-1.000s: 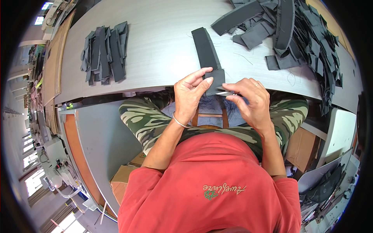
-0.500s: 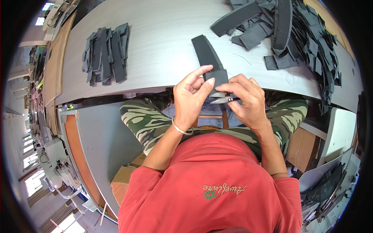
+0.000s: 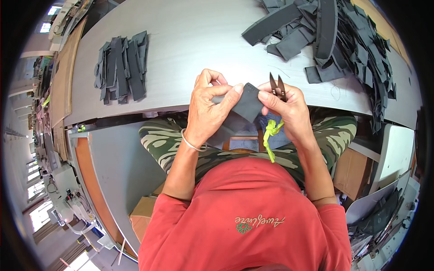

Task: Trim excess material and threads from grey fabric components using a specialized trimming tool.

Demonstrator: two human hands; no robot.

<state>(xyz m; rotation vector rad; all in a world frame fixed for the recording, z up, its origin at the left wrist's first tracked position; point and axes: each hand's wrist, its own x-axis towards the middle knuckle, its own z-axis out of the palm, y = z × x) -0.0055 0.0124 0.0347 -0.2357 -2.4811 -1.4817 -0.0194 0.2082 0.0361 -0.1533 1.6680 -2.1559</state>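
A dark grey fabric strip [image 3: 247, 105] hangs between my hands above the table's near edge. My left hand [image 3: 204, 108] is closed on it, thumb on top near the upper corner, and hides part of the strip. At the right corner, the thumb of my right hand [image 3: 294, 110] presses on the fabric. That same hand keeps a pair of dark thread snips [image 3: 278, 88] tucked in its fingers, blades apart and pointing away from me. A yellow-green cord [image 3: 270, 137], knotted, dangles below the right palm, beside the strip.
On the pale table [image 3: 190, 40], a small stack of grey strips [image 3: 121, 70] lies at the left. A large heap of similar strips [image 3: 348, 58] covers the far right. Loose threads lie near it. Cardboard boxes [image 3: 350, 174] stand under the table, beside my legs.
The strip has been lifted off the table and turned, its end now between both hands. The snips have swung from pointing left to pointing away, and the cord has come into view.
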